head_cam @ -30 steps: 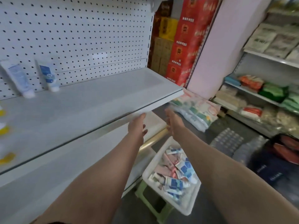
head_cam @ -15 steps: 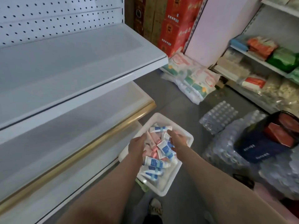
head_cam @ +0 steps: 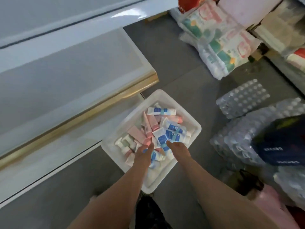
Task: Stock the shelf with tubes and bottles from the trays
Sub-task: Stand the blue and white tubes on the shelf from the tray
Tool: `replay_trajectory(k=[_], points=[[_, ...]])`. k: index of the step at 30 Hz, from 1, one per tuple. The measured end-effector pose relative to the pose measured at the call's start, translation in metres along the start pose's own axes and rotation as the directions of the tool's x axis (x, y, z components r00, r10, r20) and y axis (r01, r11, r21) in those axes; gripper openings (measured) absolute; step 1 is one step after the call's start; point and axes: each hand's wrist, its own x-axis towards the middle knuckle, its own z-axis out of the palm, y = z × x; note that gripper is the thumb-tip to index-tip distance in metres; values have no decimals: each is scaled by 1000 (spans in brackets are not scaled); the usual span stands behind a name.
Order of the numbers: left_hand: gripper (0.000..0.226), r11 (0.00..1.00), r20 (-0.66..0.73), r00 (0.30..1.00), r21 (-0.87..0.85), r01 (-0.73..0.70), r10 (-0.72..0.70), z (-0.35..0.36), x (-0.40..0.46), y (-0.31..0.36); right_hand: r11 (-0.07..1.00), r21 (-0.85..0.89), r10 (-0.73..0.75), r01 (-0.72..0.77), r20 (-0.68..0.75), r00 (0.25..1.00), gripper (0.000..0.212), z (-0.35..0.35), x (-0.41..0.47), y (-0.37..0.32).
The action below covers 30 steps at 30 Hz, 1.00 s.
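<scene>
Tray (head_cam: 189,121): white, on the floor (head_cam: 181,63), turned corner-on; its far-left corner lies just beside the gold lip of the lower shelf (head_cam: 69,76).
Tubes (head_cam: 161,111): a loose heap inside the tray, blue-and-white ones to the right, pink ones to the left; a white pump bottle (head_cam: 123,142) lies at the left wall.
Left hand (head_cam: 143,154): reaches into the tray's near half, over the pink tubes; fingers point down into the heap and are blurred, so I cannot tell whether they grip anything.
Right hand (head_cam: 177,150): beside the left, over a blue-and-white tube; fingers curl under and out of sight, grip not readable.
Open room: bare floor runs from the tray's far corner up between the shelf unit and the goods on the right.
Right side: wrapped water packs (head_cam: 242,98) stand near the tray; a dark bag (head_cam: 280,142) lies on them; plastic sacks (head_cam: 219,43) lie farther back.
Cut off: the upper shelf (head_cam: 66,14) runs out of frame at top and left.
Hidden: the tray's near corner is behind the forearms.
</scene>
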Motion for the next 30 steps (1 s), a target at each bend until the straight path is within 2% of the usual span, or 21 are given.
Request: replay_trajectory(k=[5,8,11,13,15,18,23,27,30], points=[[46,995,-1,999,-87,45,-46,23,14,-9,1000,25,-16,16,-10,1000,37,16,19,14],[58,988,10,998,-143,66,-65,35,19,-7,999,25,-39,39,-15,999,46,25,30,23],[85,914,28,980,-358,192,-195,43,23,1,999,-3,-51,51,-2,999,54,29,42,28],[82,848,23,966,-474,238,-259,45,26,6,999,-20,-35,35,17,999,55,30,49,29],[74,828,34,970,-514,225,-242,48,31,3,1000,-18,-15,16,57,998,56,33,56,30],[56,810,21,973,-551,201,-228,52,26,-9,999,35,0,-4,125,992,58,40,57,30],[78,811,-34,972,-559,173,-231,50,29,-32,999,20,-38,34,222,974,61,41,54,31],[71,841,39,988,-519,150,-152,36,18,-33,991,-58,-106,124,245,964,56,42,55,30],[75,862,75,990,-487,141,-119,22,11,-33,990,6,-137,139,226,964,54,45,49,25]])
